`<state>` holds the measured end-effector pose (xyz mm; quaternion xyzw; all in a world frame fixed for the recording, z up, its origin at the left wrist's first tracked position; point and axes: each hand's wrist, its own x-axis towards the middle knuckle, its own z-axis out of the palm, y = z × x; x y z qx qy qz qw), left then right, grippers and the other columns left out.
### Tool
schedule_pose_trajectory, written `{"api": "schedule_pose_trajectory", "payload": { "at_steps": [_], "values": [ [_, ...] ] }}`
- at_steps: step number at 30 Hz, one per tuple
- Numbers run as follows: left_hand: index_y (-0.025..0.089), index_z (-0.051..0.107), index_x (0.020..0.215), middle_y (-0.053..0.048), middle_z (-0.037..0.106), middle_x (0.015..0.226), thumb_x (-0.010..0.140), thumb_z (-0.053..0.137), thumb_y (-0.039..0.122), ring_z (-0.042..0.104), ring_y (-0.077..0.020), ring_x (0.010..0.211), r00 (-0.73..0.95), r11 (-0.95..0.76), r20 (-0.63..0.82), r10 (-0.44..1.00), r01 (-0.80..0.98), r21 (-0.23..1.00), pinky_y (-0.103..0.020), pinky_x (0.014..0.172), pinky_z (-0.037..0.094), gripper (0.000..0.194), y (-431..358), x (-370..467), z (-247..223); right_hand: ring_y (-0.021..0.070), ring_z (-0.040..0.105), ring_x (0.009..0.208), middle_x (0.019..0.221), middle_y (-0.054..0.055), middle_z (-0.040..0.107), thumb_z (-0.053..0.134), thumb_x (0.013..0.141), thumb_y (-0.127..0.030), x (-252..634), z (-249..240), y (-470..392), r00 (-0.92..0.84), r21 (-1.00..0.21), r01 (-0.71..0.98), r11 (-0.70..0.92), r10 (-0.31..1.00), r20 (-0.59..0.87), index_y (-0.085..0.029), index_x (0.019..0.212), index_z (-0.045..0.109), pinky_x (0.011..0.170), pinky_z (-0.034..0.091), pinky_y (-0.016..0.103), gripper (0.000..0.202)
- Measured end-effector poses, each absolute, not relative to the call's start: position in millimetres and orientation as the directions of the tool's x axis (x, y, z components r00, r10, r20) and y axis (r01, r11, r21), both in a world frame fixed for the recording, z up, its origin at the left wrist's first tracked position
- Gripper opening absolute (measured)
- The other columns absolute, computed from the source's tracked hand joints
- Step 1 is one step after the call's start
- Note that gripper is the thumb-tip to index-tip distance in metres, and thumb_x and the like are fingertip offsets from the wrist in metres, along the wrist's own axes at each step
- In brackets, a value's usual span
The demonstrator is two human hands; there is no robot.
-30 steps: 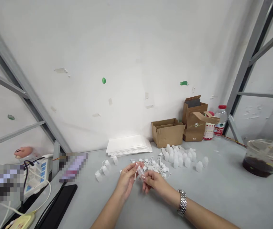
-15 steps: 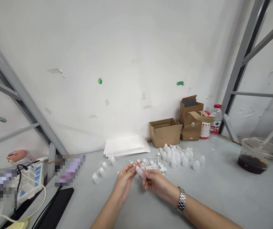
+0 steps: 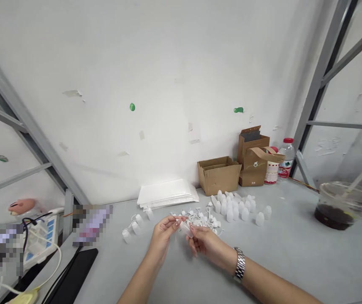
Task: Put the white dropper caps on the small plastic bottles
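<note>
My right hand (image 3: pixel 204 240) is closed around the body of a small translucent white bottle (image 3: pixel 186 229), which lies tilted between both hands. At the bottle's neck end, my left hand (image 3: pixel 164 231) is closed in a pinch, on what looks like a small white cap mostly hidden by the fingertips. Just behind the hands is a loose pile of white caps with thin straps (image 3: pixel 201 217). Several uncapped translucent bottles (image 3: pixel 229 213) stand to the right of the pile. On the left, several capped bottles (image 3: pixel 135 228) stand in a loose group.
White sheets (image 3: pixel 168 193) lie stacked by the wall, beside a cardboard box (image 3: pixel 219 179) and a brown paper bag (image 3: pixel 253 169). A plastic cup of dark drink (image 3: pixel 334 215) stands far right. On the left are a black flat object (image 3: pixel 73 274) and a power strip (image 3: pixel 43 240).
My left hand has shifted slightly left and turned at the bottle's neck. My right hand keeps the bottle in nearly the same place. The caps and standing bottles look unchanged.
</note>
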<state>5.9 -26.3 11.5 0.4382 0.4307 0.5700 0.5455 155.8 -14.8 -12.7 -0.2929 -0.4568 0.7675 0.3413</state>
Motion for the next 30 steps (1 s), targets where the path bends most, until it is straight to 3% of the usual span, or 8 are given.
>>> {"api": "schedule_pose_trajectory", "payload": {
  "at_steps": [3,8,11,14,18,24,30],
  "values": [
    [0.015,0.067,0.074,-0.009,0.071,0.088,0.063,0.068,0.032,0.061,-0.0218,0.088,-0.026,-0.031,0.026,0.999,-0.219,0.975,-0.033,0.086,0.039,0.02,-27,5,13,0.0084,0.047,0.04,0.047,-0.001,0.054,0.054,0.066,-0.063,155,-9,-15,-0.602,-0.92,-0.212,-0.328,0.786,-0.141,-0.013,0.066,0.055,0.047,0.036,0.023,0.05],
    [0.014,0.067,0.082,-0.011,0.069,0.092,0.064,0.066,0.037,0.06,-0.0229,0.091,-0.049,-0.012,0.002,0.999,-0.204,0.979,-0.034,0.086,0.04,0.028,-25,5,9,0.0117,0.052,0.051,0.059,-0.001,0.056,0.064,0.058,-0.059,153,-9,-14,-0.47,-0.986,-0.139,-0.088,0.883,-0.013,-0.015,0.073,0.054,0.053,0.042,0.026,0.047],
    [0.014,0.067,0.087,-0.011,0.069,0.091,0.061,0.068,0.037,0.06,-0.0235,0.089,0.027,0.057,-0.054,0.998,-0.15,0.987,-0.035,0.085,0.04,0.035,-23,4,9,0.0138,0.053,0.058,0.064,-0.001,0.056,0.063,0.061,-0.057,153,-10,-13,-0.389,-0.99,-0.139,0.015,0.919,0.068,-0.017,0.074,0.055,0.053,0.044,0.027,0.043],
    [0.015,0.069,0.075,-0.01,0.07,0.085,0.055,0.072,0.036,0.061,-0.0243,0.086,0.021,0.079,-0.078,0.997,-0.023,0.997,-0.035,0.083,0.041,0.03,-22,2,12,0.0147,0.053,0.06,0.068,0.001,0.057,0.06,0.065,-0.055,156,-9,-13,-0.354,-0.99,-0.118,0.073,0.929,0.111,-0.017,0.076,0.055,0.054,0.045,0.027,0.04],
    [0.016,0.068,0.057,-0.01,0.07,0.082,0.053,0.072,0.034,0.06,-0.0247,0.087,-0.078,-0.003,0.009,0.997,0.076,0.997,-0.031,0.08,0.041,0.019,-22,-1,15,0.0158,0.053,0.061,0.066,0.001,0.058,0.057,0.071,-0.05,161,-5,-13,-0.308,-0.99,0.01,0.14,0.942,0.13,-0.018,0.074,0.054,0.057,0.043,0.028,0.032],
    [0.017,0.068,0.056,-0.005,0.068,0.063,0.058,0.069,0.031,0.059,-0.02,0.068,-0.069,-0.061,0.073,0.995,0.166,0.984,-0.027,0.068,0.042,0.014,-26,2,19,0.0164,0.052,0.062,0.065,0.003,0.06,0.053,0.077,-0.04,166,-4,-14,-0.225,-0.896,0.312,0.315,0.941,0.252,-0.018,0.07,0.054,0.06,0.038,0.028,0.022],
    [0.017,0.068,0.057,-0.005,0.068,0.063,0.063,0.066,0.034,0.06,-0.0204,0.07,-0.06,-0.108,0.123,0.991,0.206,0.973,-0.027,0.069,0.043,0.017,-31,2,25,0.0186,0.05,0.067,0.068,0.005,0.059,0.051,0.079,-0.032,166,-10,-16,-0.227,-0.772,0.478,0.419,0.908,0.352,-0.019,0.07,0.054,0.062,0.035,0.028,0.016]
  ]
}}
